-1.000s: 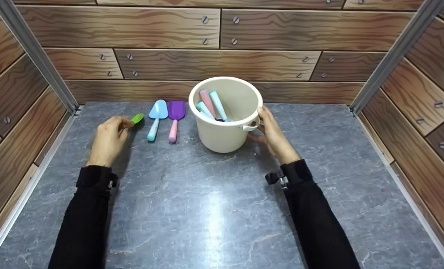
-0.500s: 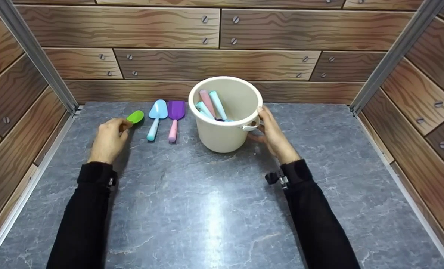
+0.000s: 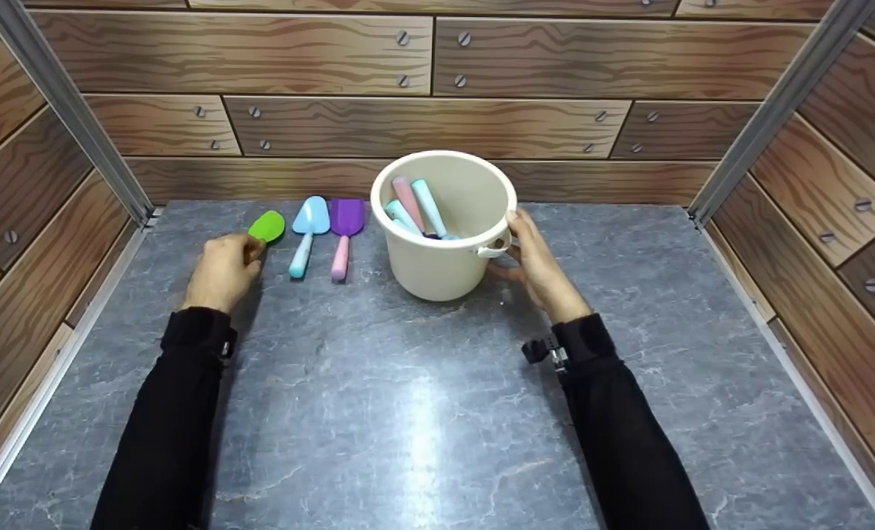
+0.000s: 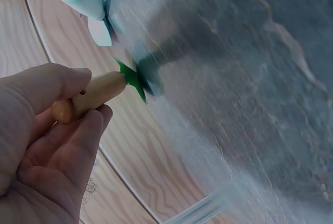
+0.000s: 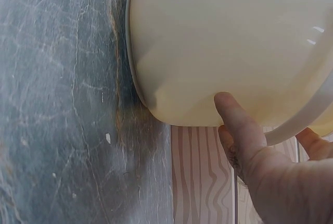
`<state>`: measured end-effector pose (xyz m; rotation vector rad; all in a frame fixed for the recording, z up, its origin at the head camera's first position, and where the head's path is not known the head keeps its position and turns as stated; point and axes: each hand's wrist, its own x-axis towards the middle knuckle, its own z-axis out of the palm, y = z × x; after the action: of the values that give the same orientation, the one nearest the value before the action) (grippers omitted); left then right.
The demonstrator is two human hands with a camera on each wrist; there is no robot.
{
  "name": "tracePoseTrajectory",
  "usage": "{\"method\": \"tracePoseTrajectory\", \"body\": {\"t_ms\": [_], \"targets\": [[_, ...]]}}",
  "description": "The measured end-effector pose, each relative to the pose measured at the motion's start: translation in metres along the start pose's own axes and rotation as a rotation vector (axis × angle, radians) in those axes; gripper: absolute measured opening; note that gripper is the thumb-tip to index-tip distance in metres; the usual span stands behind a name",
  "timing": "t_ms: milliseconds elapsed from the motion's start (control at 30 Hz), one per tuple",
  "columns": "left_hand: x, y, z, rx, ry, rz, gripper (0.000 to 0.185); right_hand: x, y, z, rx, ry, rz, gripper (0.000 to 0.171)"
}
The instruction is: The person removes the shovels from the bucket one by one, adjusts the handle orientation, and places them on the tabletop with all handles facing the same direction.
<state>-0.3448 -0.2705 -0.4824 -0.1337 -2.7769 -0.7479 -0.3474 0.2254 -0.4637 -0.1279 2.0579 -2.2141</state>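
Clearly, wood-patterned panels [image 3: 319,55] make the biggest show, walling in a grey marbled table [image 3: 349,368]. Toward its far edge stands a cream bucket [image 3: 441,269], upright. The right hand [image 3: 540,272] rests against the bucket's near right side beside the handle mount, fingers and thumb laid on it rather than closed round it. The left hand [image 3: 220,272], well apart from the bucket, pinches a green trowel by its wooden handle [image 4: 101,94], the green blade [image 3: 267,226] pointing away from the person (whether that blade touches the table, I cannot tell). Between the trowel and the bucket, a light blue spade [image 3: 312,215] and a purple spade [image 3: 347,216] with a pink handle lie side by side, blades toward the panels. Smallest to the eye, one pink grip [image 3: 408,202] and two light blue grips [image 3: 430,206] lean inside the bucket.
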Motion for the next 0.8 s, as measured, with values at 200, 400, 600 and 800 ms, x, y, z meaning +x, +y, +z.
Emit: {"method": "tracePoseTrajectory", "body": {"t_ms": [200, 400, 600, 800], "targets": [[0.006, 0.002, 0.000, 0.040, -0.037, 0.004, 0.035, 0.000, -0.001, 0.000, 0.003, -0.004, -0.003, 0.073], [0.010, 0.002, 0.001, 0.080, -0.095, 0.015, 0.019, 0.000, -0.001, 0.000, -0.005, -0.004, -0.003, 0.073], [0.014, 0.000, 0.003, 0.117, -0.141, 0.015, 0.026, -0.001, -0.001, 0.000, -0.006, -0.003, -0.001, 0.073], [0.019, -0.004, 0.007, 0.152, -0.183, 0.021, 0.019, -0.002, -0.002, 0.000, 0.001, -0.003, 0.002, 0.072]]}}
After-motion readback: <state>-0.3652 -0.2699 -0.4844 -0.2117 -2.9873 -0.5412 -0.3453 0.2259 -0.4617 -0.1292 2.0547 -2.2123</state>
